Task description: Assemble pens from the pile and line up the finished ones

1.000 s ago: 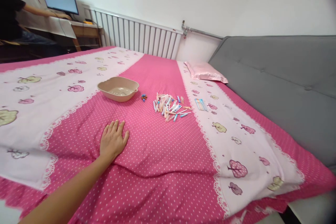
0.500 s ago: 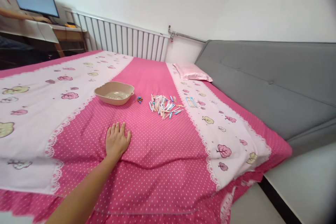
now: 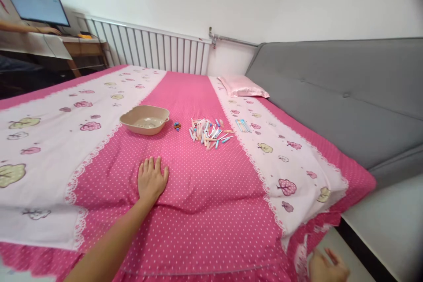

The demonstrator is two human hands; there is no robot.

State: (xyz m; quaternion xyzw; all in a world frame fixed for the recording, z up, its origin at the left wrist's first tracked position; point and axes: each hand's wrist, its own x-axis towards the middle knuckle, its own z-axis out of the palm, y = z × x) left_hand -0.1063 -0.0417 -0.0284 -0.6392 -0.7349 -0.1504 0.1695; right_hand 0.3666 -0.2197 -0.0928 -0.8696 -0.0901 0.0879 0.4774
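Observation:
My left hand (image 3: 152,180) lies flat on the pink dotted bedspread (image 3: 205,211), palm down, fingers stretched out. It holds nothing. Beyond it stands a beige plastic basin (image 3: 145,128). A small cluster of blue and brown beads (image 3: 177,126) lies right of the basin. Further right is a loose pile of pens and caps (image 3: 208,134) in pastel colours. Several pens in a neat row (image 3: 243,126) lie on the white strip of the bedspread. At the bottom right edge, my right hand (image 3: 325,268) shows in part, slightly blurred, with loosely bent fingers and nothing visible in them.
A pink pillow (image 3: 243,86) lies by the grey padded headboard (image 3: 337,92). Behind the bed are a white radiator (image 3: 148,46) and a pipe (image 3: 234,40). At the left, another person's arm (image 3: 23,27) rests on a desk with a monitor (image 3: 36,2).
My right hand has come into view at the bottom right. The view has shifted slightly; my left hand still lies flat on the bedspread, and the basin, beads and pens stay in place.

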